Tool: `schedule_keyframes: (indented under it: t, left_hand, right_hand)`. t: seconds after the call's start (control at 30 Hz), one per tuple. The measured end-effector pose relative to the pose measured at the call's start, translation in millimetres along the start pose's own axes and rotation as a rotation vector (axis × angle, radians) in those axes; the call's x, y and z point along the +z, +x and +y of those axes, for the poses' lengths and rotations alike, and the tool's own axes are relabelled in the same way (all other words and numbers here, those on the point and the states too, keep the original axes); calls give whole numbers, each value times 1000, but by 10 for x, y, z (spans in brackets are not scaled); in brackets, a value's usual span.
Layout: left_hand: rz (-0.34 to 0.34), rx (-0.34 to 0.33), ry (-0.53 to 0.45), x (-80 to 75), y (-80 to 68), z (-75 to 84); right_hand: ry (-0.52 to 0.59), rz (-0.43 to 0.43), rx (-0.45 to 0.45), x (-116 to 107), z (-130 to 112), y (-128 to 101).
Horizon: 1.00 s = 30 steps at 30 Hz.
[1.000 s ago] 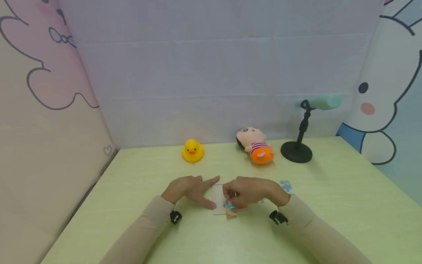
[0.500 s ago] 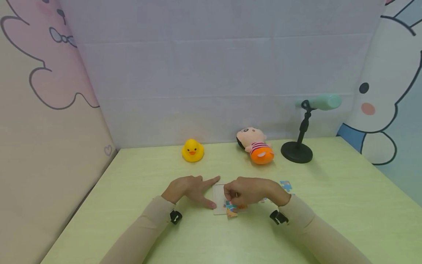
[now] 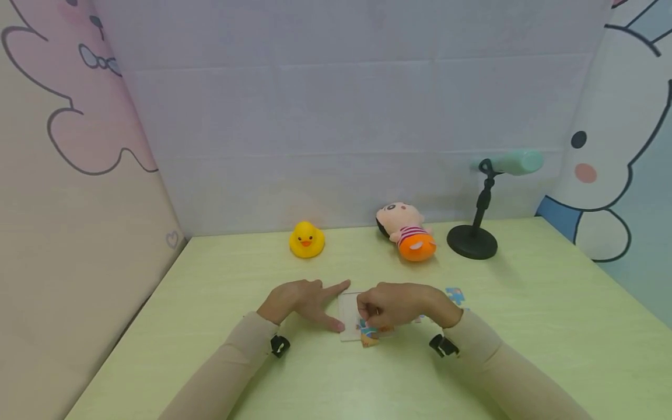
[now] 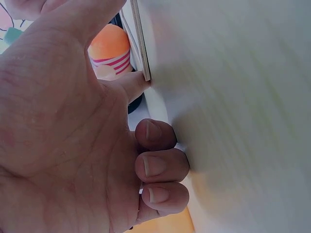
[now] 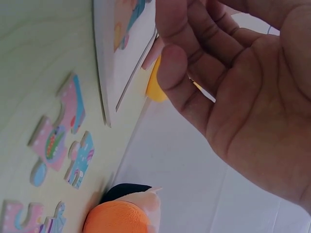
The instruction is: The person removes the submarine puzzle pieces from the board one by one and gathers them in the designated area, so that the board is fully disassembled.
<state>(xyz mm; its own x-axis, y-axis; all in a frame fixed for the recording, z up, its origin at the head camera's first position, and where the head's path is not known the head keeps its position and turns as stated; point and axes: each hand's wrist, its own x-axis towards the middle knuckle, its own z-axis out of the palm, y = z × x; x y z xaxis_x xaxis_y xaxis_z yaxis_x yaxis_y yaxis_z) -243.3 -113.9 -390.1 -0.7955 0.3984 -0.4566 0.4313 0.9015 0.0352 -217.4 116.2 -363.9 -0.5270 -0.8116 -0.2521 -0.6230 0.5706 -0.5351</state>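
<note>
My left hand (image 3: 310, 303) lies at the left side of a white puzzle board (image 3: 349, 332). Its thumb and index finger are spread against the board's edge, while the other three fingers (image 4: 163, 166) bend down to the table in the left wrist view. Over the board, my right hand (image 3: 396, 303) pinches a jigsaw puzzle piece (image 3: 369, 338) with blue and tan colours, which lies near the board's front edge. Its fingertips partly hide that piece. Coloured pieces (image 5: 121, 24) lie on the board in the right wrist view, under the curled fingers.
Loose jigsaw pieces (image 5: 51, 143) are scattered on the table right of the board; another loose piece (image 3: 455, 296) shows beyond the right wrist. Along the back stand a yellow rubber duck (image 3: 307, 240), a plush doll (image 3: 406, 231) and a black stand (image 3: 472, 241) bearing a mint-green cylinder (image 3: 517, 163).
The right hand has shifted very slightly right, and the pinched puzzle piece has moved a little with it. The left hand stays in place at the board.
</note>
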Motion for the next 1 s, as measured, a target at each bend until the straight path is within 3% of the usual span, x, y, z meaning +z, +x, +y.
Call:
schedule_keyframes:
  t: [1.0]
  left_hand:
    - [8,4,-11,-6,-8,5]
  right_hand:
    - [-7,-67,79,-17,9,-45]
